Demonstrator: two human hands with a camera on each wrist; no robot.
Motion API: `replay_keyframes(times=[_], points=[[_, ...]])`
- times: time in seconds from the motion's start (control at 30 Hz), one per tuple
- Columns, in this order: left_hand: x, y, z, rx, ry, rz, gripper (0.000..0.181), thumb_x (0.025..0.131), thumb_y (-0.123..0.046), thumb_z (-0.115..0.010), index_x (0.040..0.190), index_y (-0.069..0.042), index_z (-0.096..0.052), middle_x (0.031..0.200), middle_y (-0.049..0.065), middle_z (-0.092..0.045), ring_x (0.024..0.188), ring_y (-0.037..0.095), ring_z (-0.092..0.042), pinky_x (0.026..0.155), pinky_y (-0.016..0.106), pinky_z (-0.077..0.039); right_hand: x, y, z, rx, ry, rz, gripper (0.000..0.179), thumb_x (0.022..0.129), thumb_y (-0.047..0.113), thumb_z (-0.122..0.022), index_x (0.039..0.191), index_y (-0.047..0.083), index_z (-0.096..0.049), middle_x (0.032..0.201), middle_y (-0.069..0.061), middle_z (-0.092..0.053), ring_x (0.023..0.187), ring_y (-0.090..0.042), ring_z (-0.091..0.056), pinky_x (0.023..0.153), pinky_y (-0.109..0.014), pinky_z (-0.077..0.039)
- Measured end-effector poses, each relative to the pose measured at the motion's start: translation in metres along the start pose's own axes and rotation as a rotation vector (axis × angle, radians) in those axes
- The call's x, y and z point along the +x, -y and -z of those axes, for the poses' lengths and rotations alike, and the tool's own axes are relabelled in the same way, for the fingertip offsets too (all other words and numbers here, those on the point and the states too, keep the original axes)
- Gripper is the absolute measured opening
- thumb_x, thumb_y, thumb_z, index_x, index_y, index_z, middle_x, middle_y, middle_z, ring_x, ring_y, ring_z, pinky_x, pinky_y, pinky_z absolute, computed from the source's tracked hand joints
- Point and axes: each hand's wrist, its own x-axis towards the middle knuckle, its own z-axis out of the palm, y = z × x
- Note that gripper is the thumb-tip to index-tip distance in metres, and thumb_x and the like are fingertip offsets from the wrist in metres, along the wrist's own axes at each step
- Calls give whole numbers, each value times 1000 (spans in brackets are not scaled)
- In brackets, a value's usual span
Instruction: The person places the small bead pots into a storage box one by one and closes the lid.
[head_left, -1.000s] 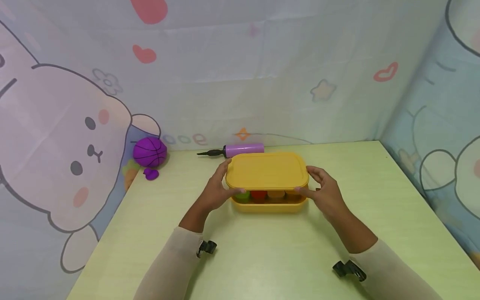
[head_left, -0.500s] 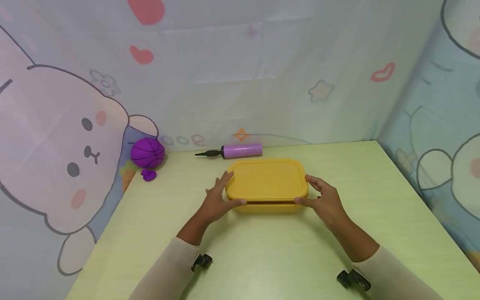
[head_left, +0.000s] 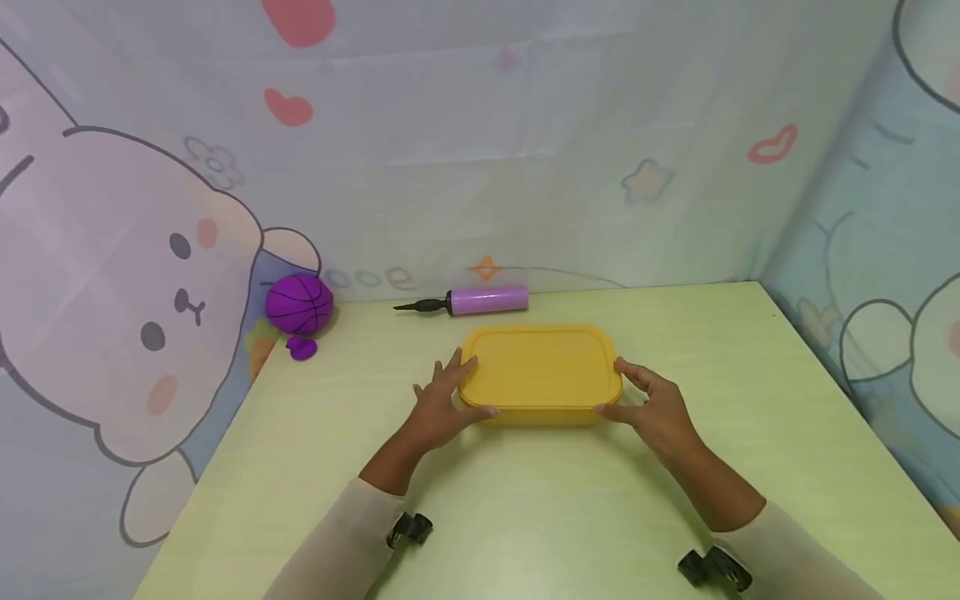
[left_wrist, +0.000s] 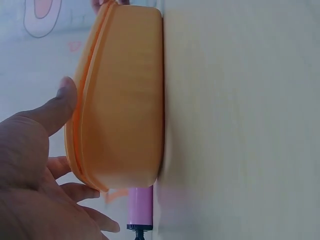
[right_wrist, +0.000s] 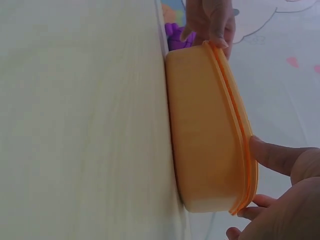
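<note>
A yellow lid [head_left: 540, 367] lies over a yellow food container [head_left: 543, 417] on the table, and only a thin seam shows between them in the wrist views. At the lid's left end is my left hand [head_left: 438, 410], its thumb on the front edge and its fingers spread along the side. My right hand [head_left: 658, 412] holds the opposite end, thumb at the front corner and fingertips on the right edge. Seen from the left wrist, the container wall [left_wrist: 125, 100] stands flat on the table. The lid covers whatever is inside.
Behind the container lies a purple hand pump [head_left: 487, 300] with a black nozzle. A purple ball [head_left: 300, 304] and a small purple rubber duck [head_left: 302, 348] sit at the back left. Printed curtains rise along the table's back and sides.
Both hands have brought the lid down and toward me onto the container. Its front gap, where green, red and orange items showed, has closed.
</note>
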Motion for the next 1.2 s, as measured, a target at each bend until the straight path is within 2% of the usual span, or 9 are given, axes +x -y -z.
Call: replay_keyframes(times=[0.27,0.53,0.77,0.87,1.03,1.2], points=[[1,4,-5,-4,-8,6,96,94,-42,-87,171,-12,-38,185,10,-13,168,55,-1,119,92,9,0,-6,1,-12,-1,18,90,91,17,-90,166,2,-44,179,-13,-35,171,-41,-16,134,-73,-12],[0,8,-8,79,-3,31,98,92,-46,-86,170,-12,-37,185,9,-15,169,55,-5,119,93,5,0,-14,1,-40,8,28,90,91,21,-90,167,4,-43,179,-13,-34,170,-43,-18,132,-75,-16],[1,9,-7,56,17,28,99,93,-47,-85,171,-14,-35,186,8,-12,169,53,-4,120,92,6,0,-12,1,-43,9,37,90,92,21,-90,167,3,-43,179,-14,-34,170,-43,-19,132,-75,-18],[1,11,-4,53,38,21,101,95,-51,-82,174,-16,-29,186,6,-9,170,52,-2,120,92,8,0,-12,0,-45,19,48,89,93,20,-88,167,1,-41,179,-15,-33,169,-44,-19,131,-74,-22],[-1,18,-3,26,74,19,110,99,-59,-74,177,-22,-8,187,6,-3,172,46,-5,120,90,14,0,-13,1,-77,35,70,92,94,23,-87,168,1,-37,180,-15,-31,167,-45,-23,128,-73,-31],[-4,21,-3,13,74,9,112,101,-62,-69,177,-19,0,187,10,-1,173,41,-5,119,90,14,-1,-15,3,-82,40,69,98,93,26,-89,171,3,-34,180,-18,-31,166,-45,-25,127,-72,-34]])
